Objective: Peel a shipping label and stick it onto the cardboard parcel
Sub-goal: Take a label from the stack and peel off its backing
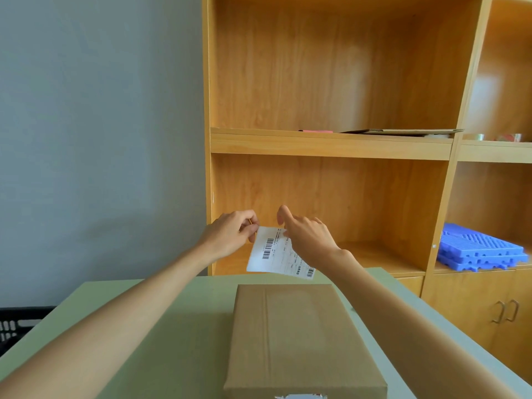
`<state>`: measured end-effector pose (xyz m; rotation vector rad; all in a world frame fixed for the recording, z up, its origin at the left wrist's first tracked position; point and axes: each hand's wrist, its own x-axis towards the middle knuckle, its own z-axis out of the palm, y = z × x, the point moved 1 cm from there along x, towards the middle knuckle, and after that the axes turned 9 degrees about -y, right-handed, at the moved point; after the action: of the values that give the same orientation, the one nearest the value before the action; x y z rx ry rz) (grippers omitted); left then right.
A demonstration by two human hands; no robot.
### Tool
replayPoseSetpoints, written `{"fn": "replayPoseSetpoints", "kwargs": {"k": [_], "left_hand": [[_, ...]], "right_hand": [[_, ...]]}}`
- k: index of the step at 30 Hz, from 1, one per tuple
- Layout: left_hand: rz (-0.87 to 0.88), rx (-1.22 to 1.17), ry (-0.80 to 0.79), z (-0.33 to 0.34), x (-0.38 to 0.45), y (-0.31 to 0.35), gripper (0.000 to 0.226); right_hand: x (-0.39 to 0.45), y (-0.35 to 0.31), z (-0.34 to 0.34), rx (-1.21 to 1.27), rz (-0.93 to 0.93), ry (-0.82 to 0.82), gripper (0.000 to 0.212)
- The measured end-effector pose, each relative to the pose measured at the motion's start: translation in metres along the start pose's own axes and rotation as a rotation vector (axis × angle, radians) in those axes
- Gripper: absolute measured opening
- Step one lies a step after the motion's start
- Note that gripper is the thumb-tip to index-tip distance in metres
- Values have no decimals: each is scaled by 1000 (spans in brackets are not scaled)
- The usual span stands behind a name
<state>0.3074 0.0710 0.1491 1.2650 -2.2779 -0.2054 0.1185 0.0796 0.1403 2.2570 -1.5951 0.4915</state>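
Observation:
A white shipping label (273, 254) with barcodes hangs in the air above the far edge of the table. My left hand (230, 233) pinches its top left corner. My right hand (305, 233) touches the label's top right edge with thumb raised and fingers curled; whether it grips the sheet is hard to tell. The flat brown cardboard parcel (299, 338), taped down its length, lies on the green table (178, 326) below and nearer to me than the label. Both forearms reach over the table on either side of the parcel.
A wooden shelf unit (331, 145) stands right behind the table. Flat cardboard (403, 131) lies on its upper shelf, tape rolls (515, 137) to the right. Blue plastic trays (480, 249) sit at right. A black crate (17, 326) is low at left.

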Motion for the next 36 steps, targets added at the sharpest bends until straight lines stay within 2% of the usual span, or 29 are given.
{"fn": "replayPoseSetpoints", "kwargs": {"k": [5,10,14,18,22,31,36], "left_hand": [[-4,-40,-19,3,2,0,18],[-6,-107,-27,10,6,-2,19],[-5,-154,-35,16,9,4,20],[18,-169,-33,17,11,13,22],[20,-121,-27,18,14,15,20],[17,17,11,23,17,13,17],[34,110,45,25,18,12,16]], "right_hand": [[1,1,1,34,-18,17,25],[2,-4,-1,26,-82,71,25],[5,-9,-3,3,-98,21,38],[4,-9,-5,15,-97,36,27],[3,-7,-3,26,-100,79,17],[2,-2,-2,-1,-94,118,16],[0,1,-1,14,-51,83,14]]}}
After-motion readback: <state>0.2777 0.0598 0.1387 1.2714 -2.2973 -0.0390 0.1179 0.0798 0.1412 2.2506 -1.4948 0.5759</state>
